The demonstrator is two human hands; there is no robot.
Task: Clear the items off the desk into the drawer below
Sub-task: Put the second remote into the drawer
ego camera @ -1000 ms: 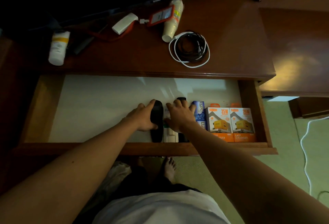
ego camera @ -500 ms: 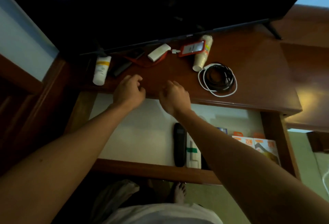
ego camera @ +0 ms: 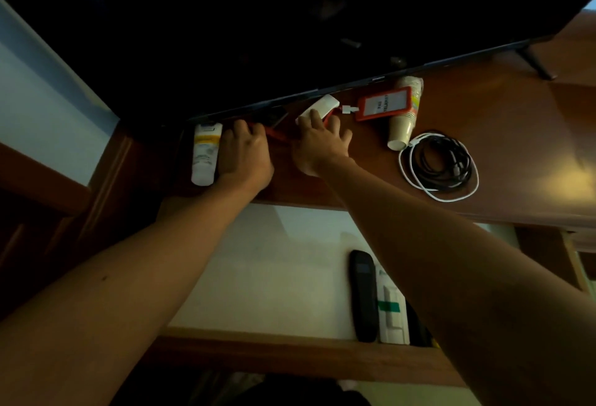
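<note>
Down at six o'clock, open wooden drawer [ego camera: 290,355] with a pale liner, front rail nearest. Inside at about five o'clock, slim black remote control [ego camera: 363,296] lying lengthwise, touching a white flat packet with a green band [ego camera: 392,312] on its three o'clock side; something dark beyond that, mostly hidden under the right forearm.

Up over the edge onto the glossy reddish-brown wooden desk [ego camera: 503,154]. Left hand [ego camera: 245,154] at eleven o'clock, knuckles up, fingers curled down together over a red lanyard strap [ego camera: 277,136]; whether actually gripping it, cannot tell, fingertips hidden. Just beside that hand at its nine o'clock, white squeeze tube with a yellow band [ego camera: 203,154] lying flat, cap end toward the drawer.

Right hand [ego camera: 319,144] at twelve o'clock, fingers fanned out, tips landing on a white rectangular plastic block [ego camera: 321,107]; not closed around it. Red strap running between the two hands.

Over at one o'clock, orange-red card holder with a white insert [ego camera: 383,104], clipped toward the white block. Under it, stack of beige paper cups [ego camera: 403,125] tipped on its side, mouth toward the drawer. Just by the cups' mouth at two o'clock, coiled black and white cables [ego camera: 440,165] in a loose ring.

Farthest back, black flat screen [ego camera: 290,34] overhanging it all, stand foot at two o'clock.
</note>
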